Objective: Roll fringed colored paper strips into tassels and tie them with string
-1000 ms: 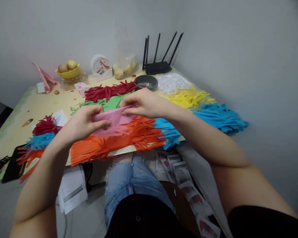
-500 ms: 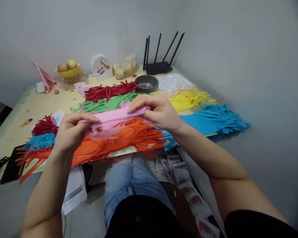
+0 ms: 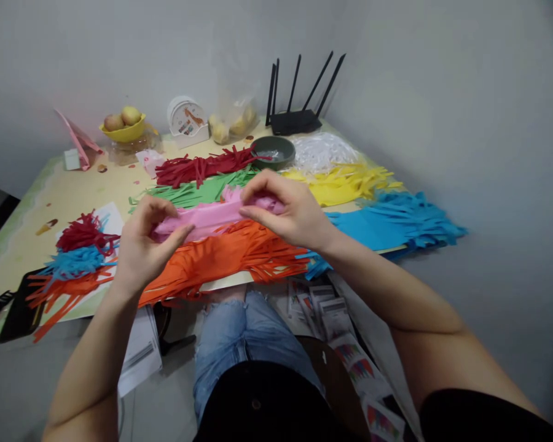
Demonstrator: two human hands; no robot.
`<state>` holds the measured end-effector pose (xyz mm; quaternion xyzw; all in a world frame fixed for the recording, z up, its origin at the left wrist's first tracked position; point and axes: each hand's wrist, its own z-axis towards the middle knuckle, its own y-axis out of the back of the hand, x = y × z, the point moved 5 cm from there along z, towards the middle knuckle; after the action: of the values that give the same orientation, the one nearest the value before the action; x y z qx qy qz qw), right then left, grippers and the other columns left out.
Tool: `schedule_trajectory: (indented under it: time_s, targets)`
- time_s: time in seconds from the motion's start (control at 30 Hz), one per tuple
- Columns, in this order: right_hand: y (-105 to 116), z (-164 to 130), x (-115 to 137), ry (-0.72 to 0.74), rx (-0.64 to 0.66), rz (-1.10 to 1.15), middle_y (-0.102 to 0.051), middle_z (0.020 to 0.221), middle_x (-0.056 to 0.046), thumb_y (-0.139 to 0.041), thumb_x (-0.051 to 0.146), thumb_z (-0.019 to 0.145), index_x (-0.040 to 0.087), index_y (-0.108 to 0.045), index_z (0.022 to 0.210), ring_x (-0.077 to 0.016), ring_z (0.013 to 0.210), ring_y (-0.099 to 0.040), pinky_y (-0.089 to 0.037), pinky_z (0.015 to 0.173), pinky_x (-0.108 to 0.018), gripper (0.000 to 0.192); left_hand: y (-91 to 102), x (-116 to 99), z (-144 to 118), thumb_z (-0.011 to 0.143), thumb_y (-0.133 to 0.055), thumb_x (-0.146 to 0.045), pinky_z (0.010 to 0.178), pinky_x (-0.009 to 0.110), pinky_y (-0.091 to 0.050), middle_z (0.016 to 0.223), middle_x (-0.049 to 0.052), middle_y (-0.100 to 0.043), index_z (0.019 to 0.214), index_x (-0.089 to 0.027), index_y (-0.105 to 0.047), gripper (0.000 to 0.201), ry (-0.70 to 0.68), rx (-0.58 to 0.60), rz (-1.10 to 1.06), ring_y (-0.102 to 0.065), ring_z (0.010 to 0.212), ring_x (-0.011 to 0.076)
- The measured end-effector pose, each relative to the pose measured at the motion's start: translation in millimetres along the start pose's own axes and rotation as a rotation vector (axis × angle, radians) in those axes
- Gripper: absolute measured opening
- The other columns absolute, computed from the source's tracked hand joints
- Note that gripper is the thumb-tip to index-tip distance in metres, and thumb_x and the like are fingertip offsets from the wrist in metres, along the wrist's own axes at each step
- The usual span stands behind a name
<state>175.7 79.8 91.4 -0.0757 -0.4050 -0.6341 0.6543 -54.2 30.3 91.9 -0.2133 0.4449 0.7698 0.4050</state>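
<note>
A fringed pink tissue paper piece (image 3: 209, 216) stretches between my hands over the table. My right hand (image 3: 288, 205) has thumb and fingers closed on its right end. At the left end my left hand (image 3: 142, 242) is open, thumb apart from the curled fingers, partly hiding the paper. Just below lies an orange fringed tissue stack (image 3: 221, 255). Beyond the pink are green fringed tissue (image 3: 188, 195) and dark red fringed tissue (image 3: 203, 167). Right of my right hand lie blue fringed tissue (image 3: 373, 228) and yellow fringed tissue (image 3: 341, 187).
At the back are a black router (image 3: 295, 121), a dark bowl (image 3: 273, 150), white shredded strips (image 3: 323, 152), a yellow fruit basket (image 3: 124, 132) and a giraffe-print holder (image 3: 188, 123). Small red and blue tassels (image 3: 85, 233) and a black phone (image 3: 21, 313) lie at the left.
The pink tissue paper has come down nearer the pile. My left hand has opened its thumb away from the fingers; my right hand stays at the right end.
</note>
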Motion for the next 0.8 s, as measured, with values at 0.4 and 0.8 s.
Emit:
schedule_trajectory:
  time_s: [0.4, 0.8]
  targets:
    - [-9, -1, -13, -0.248, 0.087, 0.286, -0.07, 0.078, -0.001, -0.068, 0.032, 0.087, 0.017, -0.064, 0.088, -0.0119, 0.066, -0.065, -0.052, 0.061, -0.024, 0.016, -8.9, 14, -3, 0.081, -0.079, -0.035, 0.062, 0.03, -0.06, 0.069, 0.001, -0.07, 0.092, -0.02, -0.065, 0.023, 0.268, 0.138, -0.395, -0.072, 0.059, 0.0187]
    - [-22, -6, -28, -0.36, -0.057, 0.649, -0.069, 0.066, 0.001, -0.066, 0.02, 0.079, 0.015, -0.069, 0.078, -0.007, 0.056, -0.061, -0.051, 0.055, -0.018, 0.007, -15.2, 9, -6, 0.074, -0.077, -0.024, 0.062, 0.029, -0.06, 0.061, 0.003, -0.068, 0.075, -0.018, -0.077, 0.006, 0.256, 0.055, -0.644, -0.067, 0.057, 0.0151]
